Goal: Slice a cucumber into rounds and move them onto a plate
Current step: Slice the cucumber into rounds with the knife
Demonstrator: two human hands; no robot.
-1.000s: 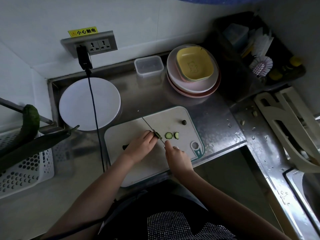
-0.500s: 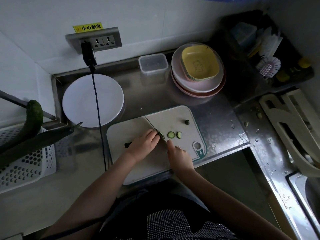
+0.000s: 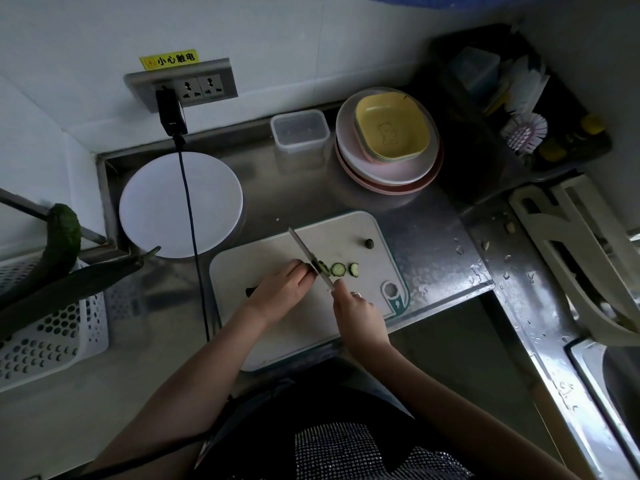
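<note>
A white cutting board (image 3: pixel 349 237) lies on the steel counter. My left hand (image 3: pixel 280 289) presses a cucumber onto it; the hand hides most of the cucumber, and only its dark end (image 3: pixel 250 291) and cut end by the blade show. My right hand (image 3: pixel 356 311) grips the knife (image 3: pixel 306 252), whose blade stands across the cucumber's cut end. Two cut rounds (image 3: pixel 338 269) lie just right of the blade. A small stem end piece (image 3: pixel 369 243) rests farther back on the board. An empty white plate (image 3: pixel 180 202) sits to the board's back left.
A black cable (image 3: pixel 192 237) hangs from the wall socket across the white plate. Stacked dishes with a yellow bowl (image 3: pixel 391 133) and a clear container (image 3: pixel 299 131) stand behind the board. A white basket (image 3: pixel 52 327) at left holds more cucumbers. A drying rack and sink lie to the right.
The knife blade has stayed at the cucumber's cut end while both hands keep their grip; the camera view shifted slightly. The two rounds lie where they were.
</note>
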